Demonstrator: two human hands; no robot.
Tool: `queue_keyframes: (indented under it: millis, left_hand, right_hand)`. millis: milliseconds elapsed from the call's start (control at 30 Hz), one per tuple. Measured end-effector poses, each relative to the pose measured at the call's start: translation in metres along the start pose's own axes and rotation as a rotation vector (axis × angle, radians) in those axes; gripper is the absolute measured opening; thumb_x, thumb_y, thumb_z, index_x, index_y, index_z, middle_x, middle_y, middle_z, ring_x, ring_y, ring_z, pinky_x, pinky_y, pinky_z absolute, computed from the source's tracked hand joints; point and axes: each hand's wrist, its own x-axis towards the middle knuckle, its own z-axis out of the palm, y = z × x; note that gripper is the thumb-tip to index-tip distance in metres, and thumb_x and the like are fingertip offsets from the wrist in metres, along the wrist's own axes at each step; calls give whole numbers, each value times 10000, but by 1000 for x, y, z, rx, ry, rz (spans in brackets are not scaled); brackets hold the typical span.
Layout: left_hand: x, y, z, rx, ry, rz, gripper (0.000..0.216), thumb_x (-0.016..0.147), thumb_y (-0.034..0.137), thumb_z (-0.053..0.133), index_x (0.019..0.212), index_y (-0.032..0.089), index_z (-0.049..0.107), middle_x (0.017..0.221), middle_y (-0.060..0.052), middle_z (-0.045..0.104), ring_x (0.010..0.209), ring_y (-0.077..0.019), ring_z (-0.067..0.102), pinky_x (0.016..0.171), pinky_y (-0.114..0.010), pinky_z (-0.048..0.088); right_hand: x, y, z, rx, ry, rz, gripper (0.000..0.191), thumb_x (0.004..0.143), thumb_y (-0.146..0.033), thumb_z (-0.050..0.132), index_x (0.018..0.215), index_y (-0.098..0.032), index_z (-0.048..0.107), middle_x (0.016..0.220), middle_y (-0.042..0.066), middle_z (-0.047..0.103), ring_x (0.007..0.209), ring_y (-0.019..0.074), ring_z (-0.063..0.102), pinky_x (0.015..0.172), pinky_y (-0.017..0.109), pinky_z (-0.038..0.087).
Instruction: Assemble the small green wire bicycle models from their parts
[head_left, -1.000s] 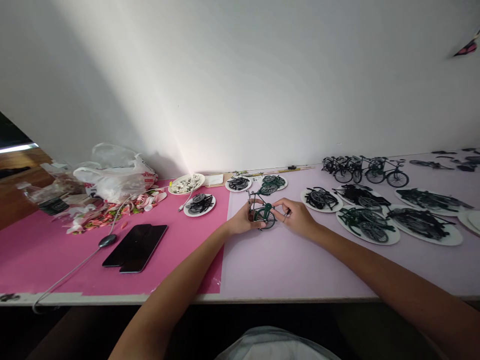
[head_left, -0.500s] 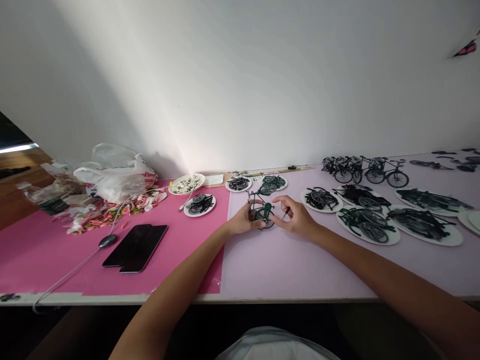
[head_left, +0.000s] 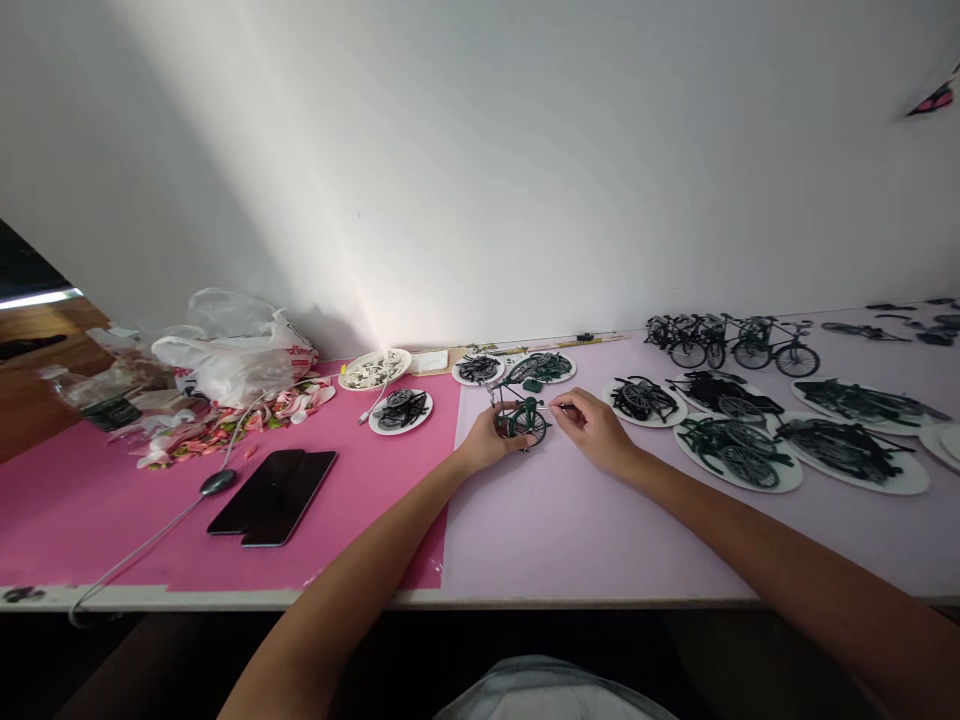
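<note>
My left hand grips a small dark green model bicycle by one end, with the thumb by a spoked wheel. The bicycle stands near upright over the lilac part of the table. On its right, my right hand is closed, thumb and fingertips pinching a thin screwdriver-like tool. The tool's pale shaft points left toward the bicycle's frame; whether the tip touches it I cannot tell. Behind the bicycle lie a plate of green parts and a plate of dark parts.
Several plates of bicycle parts are on the right, with a row of standing model bicycles behind. To the left are two dark phones, a cable with a grey puck, pink petals and a plastic bag.
My right hand's fingers have closed from a spread pose, and the tool now points left at the bicycle. The bicycle has turned slightly in my left hand.
</note>
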Motion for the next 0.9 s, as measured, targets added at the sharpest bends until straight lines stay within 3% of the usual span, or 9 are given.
queue_keyframes:
  millis: [267, 467, 600, 900]
  left_hand:
    - [-3, 7, 1, -18, -19, -11, 825, 603, 335, 977, 1264, 159, 515, 890, -45, 705, 743, -141, 640, 705, -271, 503]
    - [-2, 0, -6, 27, -138, 51, 856, 679, 389, 937, 1343, 190, 435, 780, 19, 631, 679, -118, 598, 635, -238, 459]
    - [-2, 0, -9, 7, -167, 63, 838, 680, 413, 935, 1319, 196, 436, 819, 0, 651, 713, -137, 639, 670, -258, 485]
    - [-2, 2, -9, -37, -182, 30, 881, 648, 412, 955, 1330, 188, 445, 902, -50, 700, 767, -166, 681, 743, -310, 530]
  right_hand:
    - [0, -7, -1, -11, 42, -53, 283, 1015, -461, 531, 1009, -224, 686, 875, 63, 672, 704, 185, 591, 643, 311, 485]
    - [0, -9, -1, 12, 22, -57, 271, 1015, -454, 538, 998, -228, 687, 896, 64, 678, 766, 195, 626, 663, 307, 504]
    - [-1, -7, 0, 19, 1, -47, 248, 1007, -436, 551, 982, -228, 684, 923, 72, 690, 796, 203, 641, 663, 310, 505]
    - [-3, -10, -3, -15, -19, -51, 261, 1010, -378, 533, 807, -218, 568, 795, 25, 578, 664, 154, 508, 589, 287, 393]
